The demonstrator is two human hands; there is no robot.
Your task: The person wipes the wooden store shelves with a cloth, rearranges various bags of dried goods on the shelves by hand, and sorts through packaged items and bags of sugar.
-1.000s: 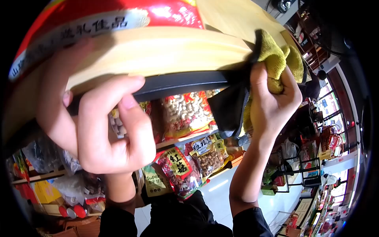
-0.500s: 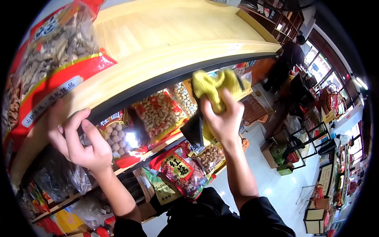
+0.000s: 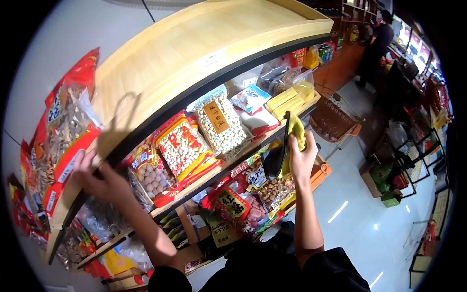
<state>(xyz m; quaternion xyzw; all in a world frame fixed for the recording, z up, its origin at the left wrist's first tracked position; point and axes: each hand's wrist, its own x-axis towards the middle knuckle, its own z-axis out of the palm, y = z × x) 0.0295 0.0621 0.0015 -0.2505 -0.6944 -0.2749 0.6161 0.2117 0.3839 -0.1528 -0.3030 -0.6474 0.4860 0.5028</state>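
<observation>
My right hand (image 3: 302, 158) is closed around a yellow cloth (image 3: 296, 130) with a dark part (image 3: 275, 158) hanging from it. The cloth is in front of the middle shelf's right end, near yellow packets (image 3: 287, 101). My left hand (image 3: 99, 180) has its fingers curled over the front edge of the wooden top shelf (image 3: 194, 58), beside a red bag of dried goods (image 3: 73, 129). Its fingertips are partly in shadow. Below the top shelf lie a bag of cashews (image 3: 182, 148), a bag of pale nuts (image 3: 220, 121) and a bag of round brown fruit (image 3: 151, 177).
A lower tier holds a red bag of dried fruit (image 3: 238, 207) and a green pouch (image 3: 221, 228). A brown basket (image 3: 335, 117) stands past the shelf's right end. Farther right are a black rack (image 3: 413, 160) and a person in dark clothes (image 3: 382, 41).
My right hand has moved lower and away from the top shelf's edge, with the cloth still in it. My left hand has closed onto the edge. The camera view has shifted.
</observation>
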